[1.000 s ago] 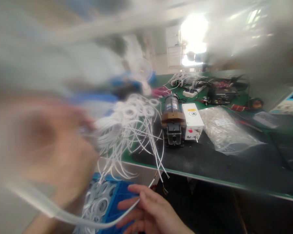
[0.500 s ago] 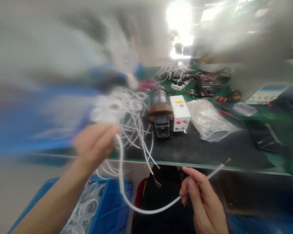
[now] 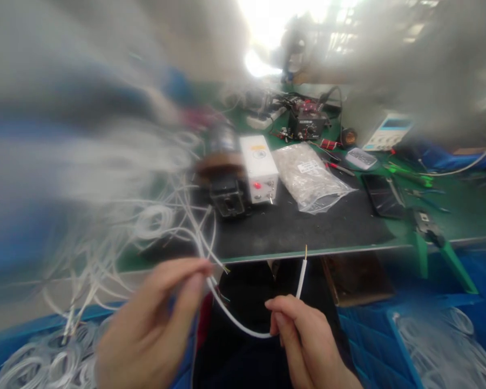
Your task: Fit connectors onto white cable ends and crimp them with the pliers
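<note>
A white cable [image 3: 243,327] sags in a curve between my two hands. My right hand [image 3: 308,346] is closed in a pinch on it, close to its stripped end. Thin bare conductors [image 3: 306,252] stick up from that end. My left hand [image 3: 154,324], blurred, has its thumb and forefinger pinched at the same cable farther along. From there the cable runs up toward a tangled pile of coiled white cables [image 3: 154,219] on the bench. A black machine [image 3: 227,197] stands behind my hands, with a white control box [image 3: 259,167] showing a red light beside it.
A clear bag of small parts [image 3: 308,175] lies right of the box. Farther right are a phone [image 3: 383,195] and green-handled pliers [image 3: 433,237] at the bench edge [image 3: 348,250]. Blue crates [image 3: 372,335] with coiled cables stand below on both sides. Electronics [image 3: 308,123] sit behind.
The view has turned right. My left hand has come down and nearer, away from the coil pile. My right hand has moved left, and the cable end now points nearly straight up.
</note>
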`<action>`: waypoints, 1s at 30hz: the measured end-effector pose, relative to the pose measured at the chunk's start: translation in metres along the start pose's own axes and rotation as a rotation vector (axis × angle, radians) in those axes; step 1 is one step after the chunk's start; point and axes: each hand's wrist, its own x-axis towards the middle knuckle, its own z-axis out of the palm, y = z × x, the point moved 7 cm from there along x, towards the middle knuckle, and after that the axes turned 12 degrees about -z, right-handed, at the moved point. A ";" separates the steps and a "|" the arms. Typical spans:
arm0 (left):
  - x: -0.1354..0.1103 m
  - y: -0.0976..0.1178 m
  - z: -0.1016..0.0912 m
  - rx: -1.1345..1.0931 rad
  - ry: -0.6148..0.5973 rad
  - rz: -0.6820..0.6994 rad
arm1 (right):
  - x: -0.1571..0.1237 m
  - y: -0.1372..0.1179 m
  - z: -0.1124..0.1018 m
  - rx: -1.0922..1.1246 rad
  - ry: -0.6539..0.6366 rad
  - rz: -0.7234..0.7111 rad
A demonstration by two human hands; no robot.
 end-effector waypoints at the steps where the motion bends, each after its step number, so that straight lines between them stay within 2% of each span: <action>1: -0.012 0.016 0.023 -0.109 -0.156 -0.046 | -0.001 -0.003 0.001 -0.007 -0.038 -0.005; 2: -0.022 0.031 0.047 -0.220 -0.311 -0.086 | -0.001 -0.006 0.002 -0.011 -0.071 0.007; 4: -0.036 0.052 0.084 -0.392 -0.514 -0.165 | -0.001 -0.011 0.002 -0.006 -0.124 0.046; 6: -0.042 0.062 0.105 -0.506 -0.614 -0.233 | 0.000 -0.019 0.000 0.015 -0.144 0.013; 8: -0.047 0.062 0.116 -0.566 -0.660 -0.293 | -0.002 -0.022 -0.004 0.020 -0.162 -0.023; 11: -0.053 0.055 0.117 -0.620 -0.610 -0.355 | -0.012 -0.013 -0.018 0.012 -0.146 0.025; 14: -0.060 0.051 0.116 -0.709 -0.579 -0.420 | -0.018 0.000 -0.051 0.025 0.086 0.139; 16: -0.068 0.052 0.120 -0.758 -0.639 -0.503 | -0.016 0.006 -0.070 -0.003 0.227 0.240; 17: -0.071 0.053 0.122 -0.768 -0.670 -0.544 | -0.011 0.007 -0.074 -0.021 0.250 0.275; 19: -0.075 0.054 0.124 -0.769 -0.698 -0.591 | 0.002 0.004 -0.076 -0.033 0.239 0.297; 23: -0.073 0.056 0.121 -0.788 -0.679 -0.556 | 0.021 0.001 -0.065 0.049 0.181 0.316; 30: -0.072 0.059 0.119 -0.801 -0.668 -0.489 | 0.020 0.008 -0.056 0.146 0.169 0.379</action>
